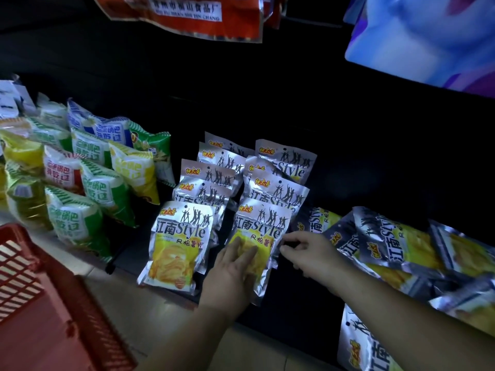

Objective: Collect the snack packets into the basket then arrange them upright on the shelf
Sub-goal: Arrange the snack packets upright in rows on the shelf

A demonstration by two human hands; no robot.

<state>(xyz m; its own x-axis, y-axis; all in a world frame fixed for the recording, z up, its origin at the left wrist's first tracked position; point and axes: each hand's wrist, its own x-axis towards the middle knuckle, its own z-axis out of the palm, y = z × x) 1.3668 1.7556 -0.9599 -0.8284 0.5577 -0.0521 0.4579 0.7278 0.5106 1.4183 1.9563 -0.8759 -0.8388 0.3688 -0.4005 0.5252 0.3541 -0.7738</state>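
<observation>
On a dark shelf (300, 311), silver snack packets (278, 191) are seen stood upright in two rows, one packet behind another, each leaning slightly back. The front packet (261, 226) of the right-hand row is being handled by both hands. The left hand (233, 266) is laid flat against its yellow lower face, with the fingers straight and nothing gripped. The right hand (305, 253) is held at the packet's right edge with the fingers curled, and that edge appears to be pinched between thumb and forefinger. Just to the right of the rows, loose packets (401, 250) of the same kind are heaped lying flat and overlapping on the shelf. A red basket (40, 290) with slotted walls is seen at the lower left, well apart from the hands; its contents cannot be made out. To the left of the rows, green, yellow and red bags (101, 188) are ranked upright.
</observation>
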